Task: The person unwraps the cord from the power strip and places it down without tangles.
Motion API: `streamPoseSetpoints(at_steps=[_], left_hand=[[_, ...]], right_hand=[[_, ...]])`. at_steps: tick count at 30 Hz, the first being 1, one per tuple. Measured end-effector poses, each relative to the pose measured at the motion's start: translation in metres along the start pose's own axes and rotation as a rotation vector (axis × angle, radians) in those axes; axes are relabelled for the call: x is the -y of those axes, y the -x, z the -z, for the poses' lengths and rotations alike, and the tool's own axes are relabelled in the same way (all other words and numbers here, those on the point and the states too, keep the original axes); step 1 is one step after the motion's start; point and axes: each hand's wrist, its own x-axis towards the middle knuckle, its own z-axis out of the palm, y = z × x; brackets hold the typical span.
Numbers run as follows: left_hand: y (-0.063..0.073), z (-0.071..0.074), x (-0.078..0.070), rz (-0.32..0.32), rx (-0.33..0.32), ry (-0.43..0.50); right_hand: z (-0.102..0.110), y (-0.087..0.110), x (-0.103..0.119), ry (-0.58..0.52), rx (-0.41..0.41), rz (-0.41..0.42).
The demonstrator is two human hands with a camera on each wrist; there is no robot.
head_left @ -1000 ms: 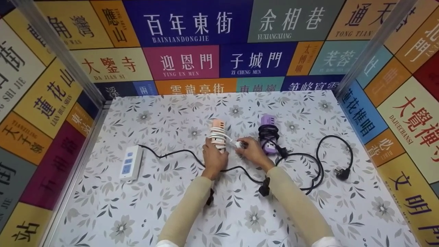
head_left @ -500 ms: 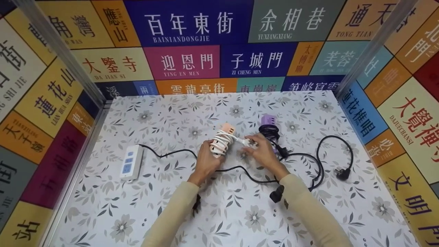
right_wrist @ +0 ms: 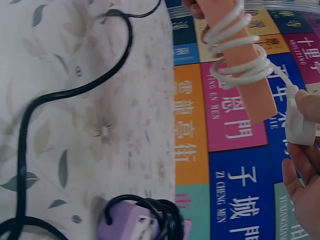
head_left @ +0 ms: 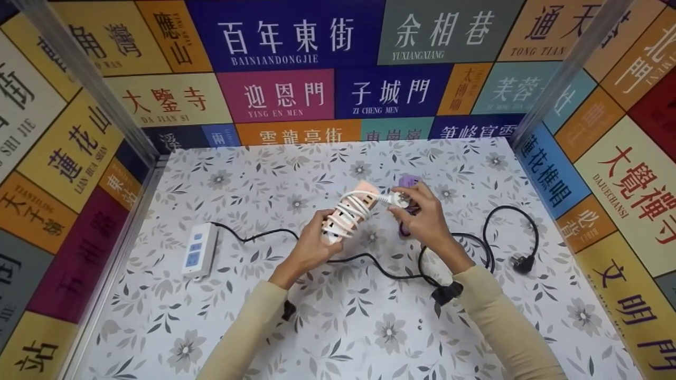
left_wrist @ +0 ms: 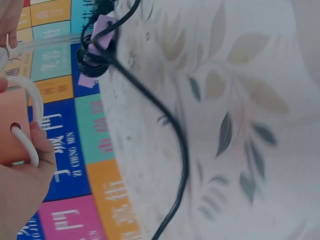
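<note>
While the left hand (head_left: 316,243) grips its lower end, the peach-orange power strip (head_left: 350,213) slants near the middle of the head view, its upper end leaning toward the upper right. A white cord (right_wrist: 245,75) winds round it in several loops. Just right of it, the right hand (head_left: 425,214) pinches the cord's white plug (right_wrist: 300,125) between thumb and fingers. Behind that hand (which hides much of it) lies a purple power strip (head_left: 410,180), bound with its own black cord (right_wrist: 167,217).

At left-centre of the head view sits a white power strip (head_left: 199,250) with blue sockets; a black cable (head_left: 264,235) runs from its top rightward behind the left hand. One black plug (head_left: 447,293) shows near the right forearm, another black plug (head_left: 523,263) at the right of the frame. A floral cloth (head_left: 391,348) lies beneath everything, and lettered panels (head_left: 285,95) fill the upper frame.
</note>
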Motion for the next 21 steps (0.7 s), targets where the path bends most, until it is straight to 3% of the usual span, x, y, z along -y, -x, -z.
streamPoseSetpoints(at_steps=[7, 13, 17, 21], left_hand=[[0.011, 0.016, -0.013, -0.083, 0.047, 0.044], [0.019, 0.028, -0.018, -0.126, 0.086, 0.032], [0.025, 0.035, -0.022, -0.131, 0.103, 0.049], [0.028, 0.040, -0.029, -0.153, 0.107, 0.073]], right_hand=[[0.010, -0.004, 0.005, 0.006, -0.092, 0.047], [0.012, -0.001, 0.020, -0.013, -0.113, 0.066], [0.016, 0.004, 0.035, -0.020, -0.076, 0.020], [0.020, 0.012, 0.036, -0.020, -0.016, -0.074]])
